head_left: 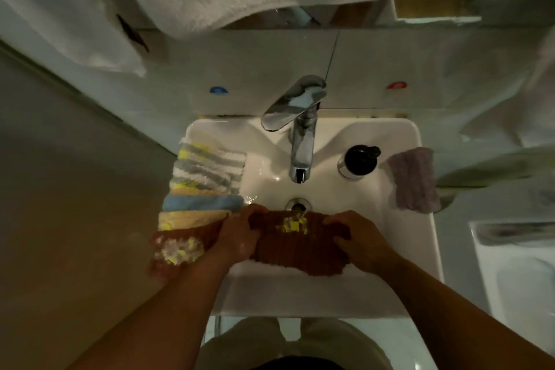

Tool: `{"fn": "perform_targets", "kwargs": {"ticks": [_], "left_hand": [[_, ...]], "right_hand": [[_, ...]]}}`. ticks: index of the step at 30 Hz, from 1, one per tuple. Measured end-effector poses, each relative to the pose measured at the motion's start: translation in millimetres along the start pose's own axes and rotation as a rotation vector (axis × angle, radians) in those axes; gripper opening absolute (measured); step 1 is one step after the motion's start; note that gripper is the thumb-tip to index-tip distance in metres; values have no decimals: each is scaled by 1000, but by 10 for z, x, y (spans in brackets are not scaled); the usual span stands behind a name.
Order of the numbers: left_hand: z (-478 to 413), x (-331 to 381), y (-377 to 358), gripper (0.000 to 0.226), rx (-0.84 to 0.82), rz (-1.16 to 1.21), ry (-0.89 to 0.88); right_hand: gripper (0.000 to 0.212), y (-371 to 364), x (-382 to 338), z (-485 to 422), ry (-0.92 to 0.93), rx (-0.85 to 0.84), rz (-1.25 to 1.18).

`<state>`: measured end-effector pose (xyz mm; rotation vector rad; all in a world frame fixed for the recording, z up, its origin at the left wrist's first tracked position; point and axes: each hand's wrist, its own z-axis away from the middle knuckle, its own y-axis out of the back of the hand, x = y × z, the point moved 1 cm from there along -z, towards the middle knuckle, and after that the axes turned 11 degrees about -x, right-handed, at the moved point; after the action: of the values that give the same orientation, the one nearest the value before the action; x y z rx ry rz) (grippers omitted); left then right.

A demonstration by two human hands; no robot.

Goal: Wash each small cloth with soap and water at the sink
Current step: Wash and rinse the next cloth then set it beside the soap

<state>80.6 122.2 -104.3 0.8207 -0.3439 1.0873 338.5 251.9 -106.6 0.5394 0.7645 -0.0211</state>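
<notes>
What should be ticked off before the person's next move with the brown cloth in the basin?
1. Both hands hold the cloth: ok. The left hand and right hand grip the brown cloth at its ends.
2. Cloth over the sink basin, in front of the tap: ok.
3. Water running: cannot tell; no stream shows at the spout.
4. Soap dispenser upright on the rim, right of the tap: ok.
5. Soap already on the cloth: cannot tell.
6. Stacked cloths sit on the left rim, outside the basin: ok.
</notes>
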Motion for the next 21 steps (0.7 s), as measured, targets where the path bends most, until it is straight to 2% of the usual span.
{"fn": "perform_targets", "kwargs": {"ticks": [2, 4, 6, 7, 9, 11, 13, 16, 19, 21], "left_hand": [[-118, -86, -102, 43, 50, -52, 4], [-180, -139, -191, 50, 88, -127, 20], [-167, -114, -252, 58, 98, -250, 55], [-151, -105, -277, 60, 88, -303, 72], [-121, -99, -313, 63, 72, -317, 94], [-108, -104, -322, 63, 65, -316, 102], [-104, -93, -319, 63, 60, -318, 99], [-96, -85, -314, 63, 55, -299, 85], [-90, -114, -318, 63, 60, -297, 78], [-91, -127, -323, 63, 67, -291, 85]], "right_hand": [[45, -11, 50, -143, 11, 6, 104], [49, 13, 16, -205, -55, -41, 239], [46, 91, -175, -139, -114, 44, 341], [42, 148, -334, -66, -86, 159, 324], [35, 291, -740, 122, 104, 405, 176], [40, 482, -1174, 284, 303, 536, 26], [53, 674, -1532, 337, 440, 585, -15], [65, 856, -1839, 180, 538, 582, 95], [54, 884, -1941, -16, 557, 596, 210], [43, 899, -1979, -77, 574, 649, 194]]}}
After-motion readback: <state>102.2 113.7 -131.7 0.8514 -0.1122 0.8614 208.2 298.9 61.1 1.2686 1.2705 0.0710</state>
